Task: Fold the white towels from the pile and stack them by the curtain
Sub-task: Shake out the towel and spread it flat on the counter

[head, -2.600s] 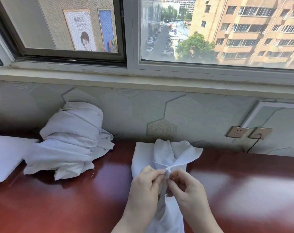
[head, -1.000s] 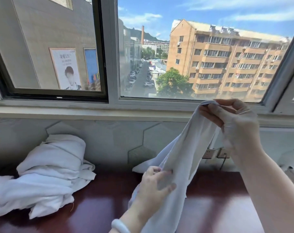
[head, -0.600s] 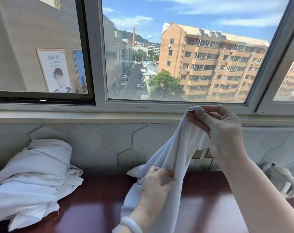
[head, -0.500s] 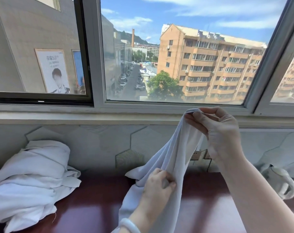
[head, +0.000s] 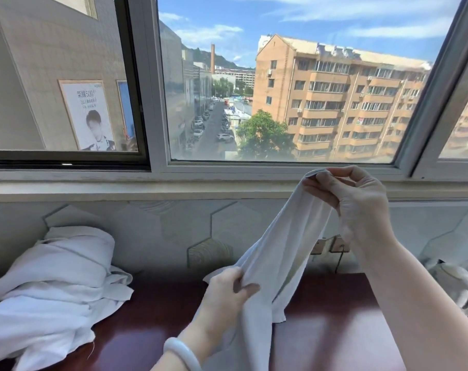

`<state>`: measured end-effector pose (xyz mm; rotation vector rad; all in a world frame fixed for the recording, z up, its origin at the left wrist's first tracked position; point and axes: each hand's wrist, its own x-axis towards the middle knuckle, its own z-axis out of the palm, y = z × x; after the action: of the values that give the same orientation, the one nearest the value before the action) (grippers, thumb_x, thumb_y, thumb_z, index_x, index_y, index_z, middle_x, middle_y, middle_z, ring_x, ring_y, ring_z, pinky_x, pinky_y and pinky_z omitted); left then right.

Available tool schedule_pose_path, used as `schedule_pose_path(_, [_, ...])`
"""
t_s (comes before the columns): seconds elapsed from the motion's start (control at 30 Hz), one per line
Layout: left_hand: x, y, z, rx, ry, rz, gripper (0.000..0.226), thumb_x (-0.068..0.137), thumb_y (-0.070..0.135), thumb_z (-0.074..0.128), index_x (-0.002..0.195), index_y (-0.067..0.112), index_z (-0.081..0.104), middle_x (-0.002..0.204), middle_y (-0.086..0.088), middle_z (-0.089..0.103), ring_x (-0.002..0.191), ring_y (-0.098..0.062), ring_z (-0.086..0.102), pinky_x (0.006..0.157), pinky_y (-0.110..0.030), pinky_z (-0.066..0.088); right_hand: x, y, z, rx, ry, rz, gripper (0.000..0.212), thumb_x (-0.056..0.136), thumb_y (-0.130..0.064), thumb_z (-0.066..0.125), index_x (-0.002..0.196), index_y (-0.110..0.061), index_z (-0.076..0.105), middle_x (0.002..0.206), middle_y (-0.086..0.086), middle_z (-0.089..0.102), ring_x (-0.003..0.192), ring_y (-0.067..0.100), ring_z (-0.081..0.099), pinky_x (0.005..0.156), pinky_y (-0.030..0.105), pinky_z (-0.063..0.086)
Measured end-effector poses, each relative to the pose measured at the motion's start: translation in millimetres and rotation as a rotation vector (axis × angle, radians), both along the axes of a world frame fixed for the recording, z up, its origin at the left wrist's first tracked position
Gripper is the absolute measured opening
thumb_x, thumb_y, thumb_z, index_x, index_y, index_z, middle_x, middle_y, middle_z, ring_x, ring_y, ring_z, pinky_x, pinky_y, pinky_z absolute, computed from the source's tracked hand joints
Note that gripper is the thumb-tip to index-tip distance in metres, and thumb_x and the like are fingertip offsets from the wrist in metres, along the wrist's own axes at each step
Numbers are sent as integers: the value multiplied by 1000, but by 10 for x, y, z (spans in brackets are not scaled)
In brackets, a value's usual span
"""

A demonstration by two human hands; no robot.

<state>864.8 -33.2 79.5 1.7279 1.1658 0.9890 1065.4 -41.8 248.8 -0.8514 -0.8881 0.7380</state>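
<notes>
right hand (head: pixel 353 199) pinches towel (head: pixel 278 253) corner high | left hand (head: pixel 227 293) grips its edge lower | we stretch it to find the hem

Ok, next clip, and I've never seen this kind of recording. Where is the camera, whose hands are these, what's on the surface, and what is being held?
There is no machine here, just a person working with bare hands. The single picture comes from a wide-angle camera worn on the person's head. It looks forward and down, so you see their own arms reaching out in front of a window.

The left hand, with a pale bracelet on its wrist, grips a white towel low down. The right hand pinches the towel's top edge and holds it up near the windowsill, so the cloth stretches between the two hands.

Below them is a dark red wooden table. On its left side lies a crumpled pile of white towels, not yet folded.
</notes>
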Motion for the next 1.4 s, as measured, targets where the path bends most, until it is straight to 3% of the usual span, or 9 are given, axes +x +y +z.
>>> schedule_pose_path(0.23, [-669, 771, 1016, 404, 325, 191, 50, 74, 33, 83, 58, 19, 38, 54, 7, 36, 51, -8, 33, 51, -20, 30, 474, 177, -302, -161, 112, -28, 20, 71, -4, 70, 87, 6, 62, 72, 18, 72, 72, 30, 72, 68, 30, 60])
schedule_pose_path(0.33, [-756, 930, 1730, 623, 451, 171, 59, 75, 37, 81, 56, 17, 29, 53, 5, 28, 51, -12, 26, 50, -24, 25, 502, 217, -60, -33, 115, -7, 15, 74, -6, 69, 86, 0, 62, 75, 16, 73, 73, 29, 73, 72, 32, 60])
schedule_pose_path(0.47, [-782, 967, 2477, 889, 387, 255, 55, 76, 36, 79, 54, 17, 32, 53, 3, 32, 51, -13, 31, 51, -18, 25, 550, 308, 557, 177, 125, 12, 9, 81, -3, 68, 88, -1, 63, 79, 17, 73, 76, 30, 72, 76, 32, 59])
schedule_pose_path(0.63, [-990, 1108, 2127, 606, 647, 90, 52, 78, 40, 77, 56, 13, 38, 55, 1, 37, 53, -13, 34, 52, -22, 26, 548, 349, 696, 70, 49, 31, 19, 70, -6, 72, 85, 0, 62, 72, 16, 72, 70, 30, 72, 71, 33, 61])
schedule_pose_path(0.8, [-1141, 1059, 1917, 570, 467, 89, 61, 69, 48, 77, 54, 17, 26, 52, 8, 22, 47, -9, 25, 47, -21, 24, 492, 402, 389, -51, 84, 42, 6, 81, 3, 66, 85, 2, 61, 69, 16, 72, 66, 27, 72, 65, 31, 61])
schedule_pose_path(1.0, [-1153, 954, 2385, 508, 418, -141, 39, 85, 42, 67, 66, 14, 46, 55, 8, 38, 53, -5, 34, 52, -20, 27, 756, 443, 586, 28, 139, -20, 10, 81, 0, 66, 88, -2, 59, 67, 13, 72, 68, 26, 73, 66, 31, 60])
schedule_pose_path(1.07, [-1186, 1068, 2418, 484, 530, -156, 29, 88, 32, 69, 71, 16, 51, 56, 11, 46, 53, -3, 39, 54, -18, 31, 814, 528, 541, -23, 131, -12, 16, 76, -3, 68, 89, -2, 59, 67, 13, 72, 66, 26, 73, 63, 30, 60])
schedule_pose_path(1.2, [-1099, 1418, 1987, 355, 825, -60, 30, 88, 21, 71, 72, 16, 45, 67, 4, 51, 63, -11, 46, 57, -22, 35, 723, 818, 133, -235, 50, 41, 8, 86, 8, 61, 86, 1, 56, 60, 12, 70, 55, 24, 70, 54, 29, 59])
schedule_pose_path(1.4, [-926, 1642, 2642, 591, 654, 239, 22, 85, 14, 73, 80, 10, 51, 74, -4, 53, 70, -22, 49, 58, -27, 32, 780, 1122, 695, -65, 82, -2, 12, 87, 6, 62, 83, -3, 55, 65, 13, 70, 61, 26, 71, 63, 34, 61])
